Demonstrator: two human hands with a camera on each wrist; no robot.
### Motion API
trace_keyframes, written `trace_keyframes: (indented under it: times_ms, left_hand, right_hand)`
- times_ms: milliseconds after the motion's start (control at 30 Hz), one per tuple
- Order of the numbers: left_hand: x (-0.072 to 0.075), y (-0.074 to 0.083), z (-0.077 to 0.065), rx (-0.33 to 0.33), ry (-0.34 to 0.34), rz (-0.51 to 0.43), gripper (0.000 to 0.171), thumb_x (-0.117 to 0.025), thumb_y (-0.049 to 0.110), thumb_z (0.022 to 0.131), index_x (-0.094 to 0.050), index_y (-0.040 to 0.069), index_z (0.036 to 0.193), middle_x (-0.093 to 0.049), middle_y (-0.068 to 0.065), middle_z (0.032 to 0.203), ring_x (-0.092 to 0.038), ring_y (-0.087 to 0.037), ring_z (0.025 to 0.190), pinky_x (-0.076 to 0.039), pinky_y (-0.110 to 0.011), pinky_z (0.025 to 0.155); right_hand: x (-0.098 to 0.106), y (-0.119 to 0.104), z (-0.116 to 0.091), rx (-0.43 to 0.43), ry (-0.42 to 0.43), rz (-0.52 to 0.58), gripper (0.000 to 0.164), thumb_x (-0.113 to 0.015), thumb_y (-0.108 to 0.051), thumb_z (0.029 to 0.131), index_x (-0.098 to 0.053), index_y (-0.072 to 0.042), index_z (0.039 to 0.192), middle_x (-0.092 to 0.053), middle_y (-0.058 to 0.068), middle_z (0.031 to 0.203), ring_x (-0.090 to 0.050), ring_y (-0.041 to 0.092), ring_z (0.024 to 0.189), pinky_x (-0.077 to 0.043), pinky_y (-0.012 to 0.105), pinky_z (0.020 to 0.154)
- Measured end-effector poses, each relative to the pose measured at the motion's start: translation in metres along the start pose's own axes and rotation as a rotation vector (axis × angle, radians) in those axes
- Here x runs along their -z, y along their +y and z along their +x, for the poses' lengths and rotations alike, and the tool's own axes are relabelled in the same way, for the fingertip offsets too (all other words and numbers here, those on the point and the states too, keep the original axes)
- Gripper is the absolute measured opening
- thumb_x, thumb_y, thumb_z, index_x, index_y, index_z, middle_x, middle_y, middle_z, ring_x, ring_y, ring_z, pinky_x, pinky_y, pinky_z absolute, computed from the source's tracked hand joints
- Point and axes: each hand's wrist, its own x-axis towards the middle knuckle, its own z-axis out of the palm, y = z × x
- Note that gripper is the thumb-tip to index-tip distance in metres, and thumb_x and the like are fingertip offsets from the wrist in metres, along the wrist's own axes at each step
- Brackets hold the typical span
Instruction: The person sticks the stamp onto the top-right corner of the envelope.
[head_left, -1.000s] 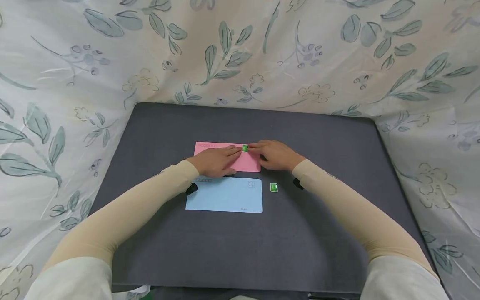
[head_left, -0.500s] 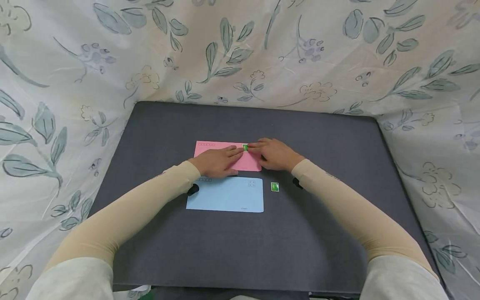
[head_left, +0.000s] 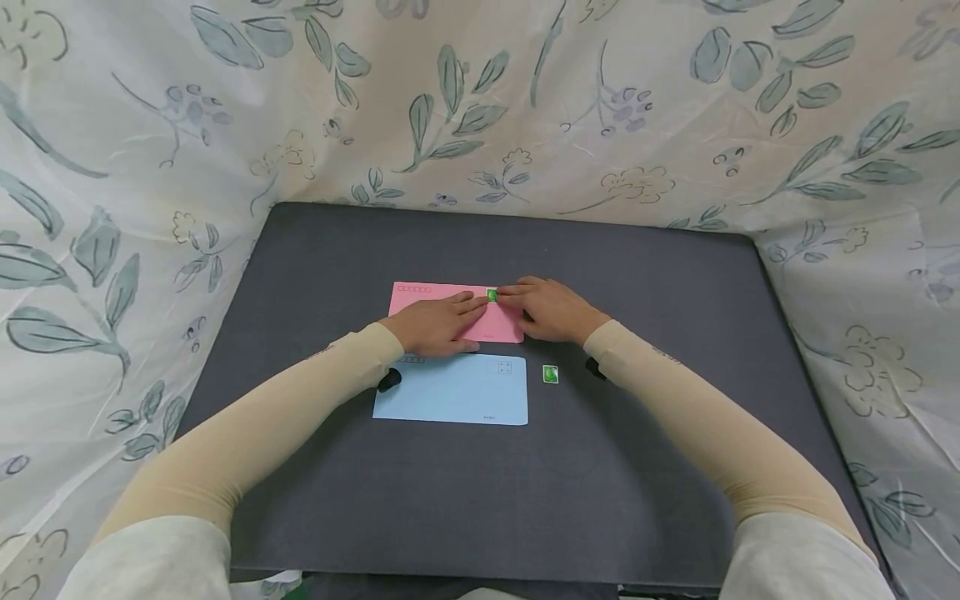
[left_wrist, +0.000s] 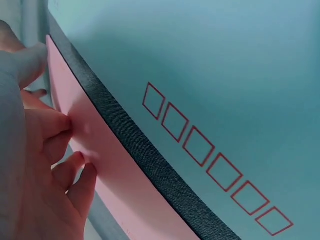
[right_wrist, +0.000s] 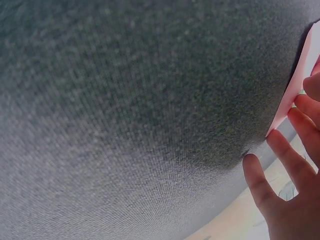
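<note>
A pink envelope (head_left: 501,330) lies on the dark table, its upper left and right side partly covered by my hands. At its top right corner is a small green stamp (head_left: 492,295) with a pale border. Flat over the envelope, my left hand (head_left: 433,325) presses with extended fingers, their tips right beside the stamp. From the other side my right hand (head_left: 553,310) reaches in, fingertips at the stamp's right edge. The right wrist view shows its fingers spread along the edge of the pink envelope (right_wrist: 299,77). In the left wrist view, several left fingertips (left_wrist: 89,172) touch the pink paper.
Nearer me lies a light blue envelope (head_left: 453,396), partly under my left wrist, with a row of red boxes (left_wrist: 200,145) in the left wrist view. A second green stamp (head_left: 551,374) sits to its right on the dark table (head_left: 480,492). Floral curtains (head_left: 480,100) surround the table.
Both hands hold nearly the same place on the pink envelope, fingertips staying at the stamp. The head view has shifted very slightly; the blue envelope and second stamp stay put.
</note>
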Motion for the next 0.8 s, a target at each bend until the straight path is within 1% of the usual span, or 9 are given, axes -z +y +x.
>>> trace_keyframes:
  times_ms: [167, 367, 433, 567, 700, 800]
  left_hand:
    - [-0.0005, 0.0007, 0.0009, 0.000, -0.007, 0.000, 0.084, -0.040, 0.065, 0.101, -0.018, 0.014, 0.164, -0.010, 0.001, 0.170, -0.008, -0.023, 0.156, -0.026, -0.042, 0.121]
    - [-0.0017, 0.0018, 0.0010, 0.009, -0.010, 0.001, 0.087, -0.040, 0.067, 0.100, -0.017, 0.015, 0.164, -0.009, 0.003, 0.170, -0.008, -0.022, 0.156, -0.027, -0.042, 0.120]
    - [-0.0015, 0.0023, 0.0010, 0.009, -0.006, 0.000, 0.086, -0.041, 0.067, 0.099, -0.017, 0.015, 0.164, -0.009, 0.003, 0.170, -0.008, -0.021, 0.156, -0.028, -0.042, 0.120]
    - [-0.0015, 0.0030, 0.0006, 0.007, 0.001, -0.021, 0.086, -0.042, 0.067, 0.099, -0.019, 0.014, 0.164, -0.010, 0.003, 0.170, -0.009, -0.022, 0.156, -0.028, -0.042, 0.120]
    - [-0.0022, 0.0026, 0.0002, 0.011, 0.008, -0.021, 0.087, -0.041, 0.068, 0.099, -0.019, 0.014, 0.163, -0.011, 0.003, 0.170, -0.009, -0.022, 0.156, -0.028, -0.042, 0.120]
    - [-0.0030, 0.0021, 0.0001, 0.007, 0.014, -0.016, 0.087, -0.041, 0.069, 0.099, -0.020, 0.015, 0.163, -0.011, 0.003, 0.170, -0.010, -0.022, 0.155, -0.029, -0.042, 0.120]
  right_hand:
    - [-0.0019, 0.0019, 0.0003, 0.003, 0.007, -0.005, 0.058, -0.065, -0.028, 0.098, -0.049, -0.016, 0.153, -0.048, 0.001, 0.154, -0.044, 0.025, 0.136, -0.040, 0.051, 0.111]
    - [-0.0034, 0.0029, 0.0018, 0.002, 0.006, -0.029, 0.059, -0.064, -0.029, 0.098, -0.049, -0.017, 0.153, -0.049, -0.001, 0.154, -0.045, 0.024, 0.134, -0.041, 0.054, 0.109]
    - [-0.0030, 0.0033, 0.0026, -0.001, 0.012, -0.030, 0.058, -0.065, -0.028, 0.097, -0.050, -0.017, 0.152, -0.050, -0.001, 0.153, -0.046, 0.023, 0.133, -0.042, 0.052, 0.109]
    - [-0.0028, 0.0043, 0.0038, -0.004, 0.016, -0.009, 0.055, -0.064, -0.025, 0.097, -0.053, -0.014, 0.150, -0.051, 0.000, 0.152, -0.046, 0.023, 0.135, -0.039, 0.048, 0.112]
    - [-0.0026, 0.0055, 0.0039, -0.001, 0.031, 0.028, 0.052, -0.063, -0.023, 0.097, -0.055, -0.013, 0.148, -0.052, 0.002, 0.151, -0.048, 0.022, 0.132, -0.041, 0.044, 0.112]
    - [-0.0021, 0.0064, 0.0026, -0.001, 0.036, 0.058, 0.052, -0.062, -0.021, 0.097, -0.055, -0.013, 0.148, -0.052, 0.002, 0.151, -0.050, 0.022, 0.132, -0.042, 0.044, 0.111]
